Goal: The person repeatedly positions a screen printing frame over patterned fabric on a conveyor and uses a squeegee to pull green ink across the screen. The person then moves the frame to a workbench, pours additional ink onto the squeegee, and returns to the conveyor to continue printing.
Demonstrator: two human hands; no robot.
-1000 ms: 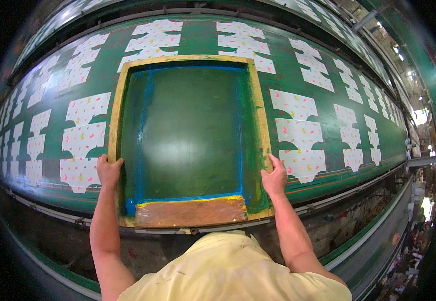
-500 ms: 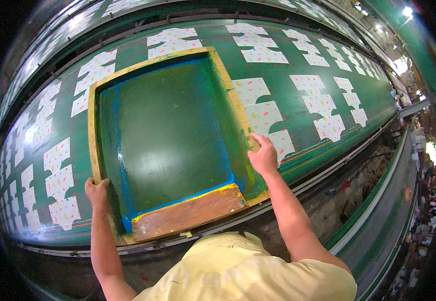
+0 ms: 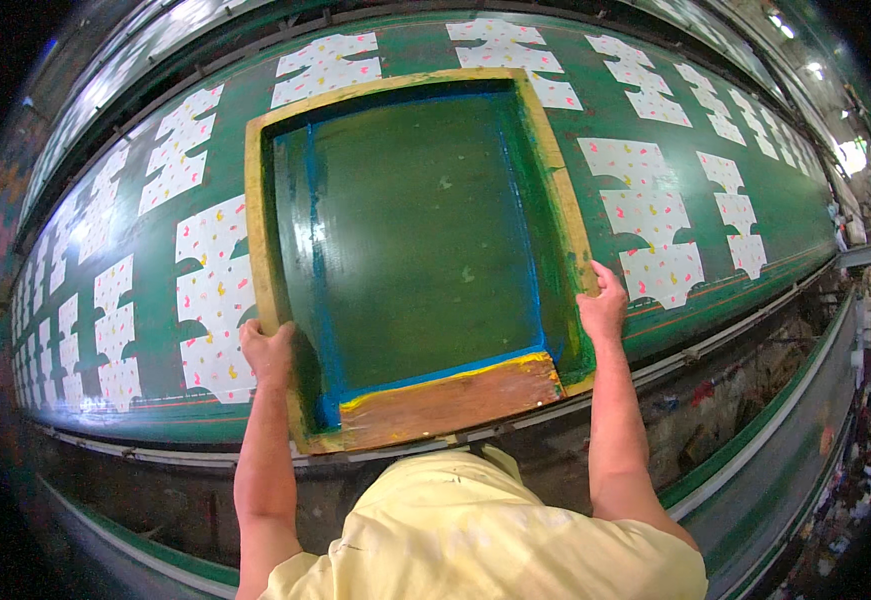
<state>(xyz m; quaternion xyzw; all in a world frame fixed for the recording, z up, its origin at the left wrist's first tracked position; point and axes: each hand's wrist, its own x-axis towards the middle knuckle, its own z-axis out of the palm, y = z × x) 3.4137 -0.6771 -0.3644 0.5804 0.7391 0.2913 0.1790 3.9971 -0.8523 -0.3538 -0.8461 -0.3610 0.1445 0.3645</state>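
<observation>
A large wooden-framed printing screen [image 3: 425, 230] with dark green mesh and blue-taped inner edges lies over the long green table [image 3: 595, 330]. Along its near side runs a brown wooden strip [image 3: 452, 400] edged in yellow. My left hand [image 3: 268, 352] is closed on the left frame bar, near the lower corner. On the opposite bar, my right hand [image 3: 603, 298] grips the wood, thumb inward. White cut fabric pieces [image 3: 212, 295] with pink and yellow prints lie just left of the frame, and more patterned pieces [image 3: 647, 222] lie to its right. Whatever is under the screen is hidden.
Rows of printed fabric pieces [image 3: 330, 62] continue along the far side of the table. A metal rail [image 3: 145, 455] follows its near edge, in front of me. Another green-edged table [image 3: 765, 430] stands at the lower right, beyond a dark cluttered gap [image 3: 725, 390].
The screen, held in both hands, has shifted to the right along the table. Fabric pieces to its left are now uncovered, and it covers others on the right. My grip stays the same.
</observation>
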